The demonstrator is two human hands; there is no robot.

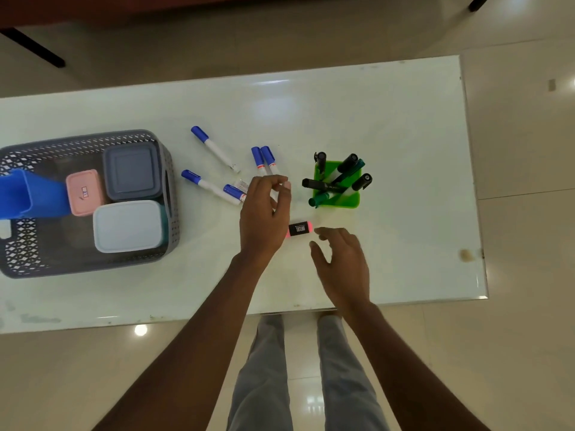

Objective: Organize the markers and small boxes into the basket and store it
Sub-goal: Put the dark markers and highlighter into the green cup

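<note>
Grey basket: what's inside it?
A blue holder, a pink box, a grey lidded box and a white lidded box. Their lids hide any contents.

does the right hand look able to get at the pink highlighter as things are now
Probably yes. The right hand is open and spread just beside the pink highlighter, which lies flat on the table with nothing on top. The left hand sits close on its other side but leaves most of it showing.

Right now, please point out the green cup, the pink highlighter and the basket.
green cup (348, 201), head view, on its near wall.
pink highlighter (299, 230), head view, on its black label.
basket (173, 237), head view, on its right wall.
</note>
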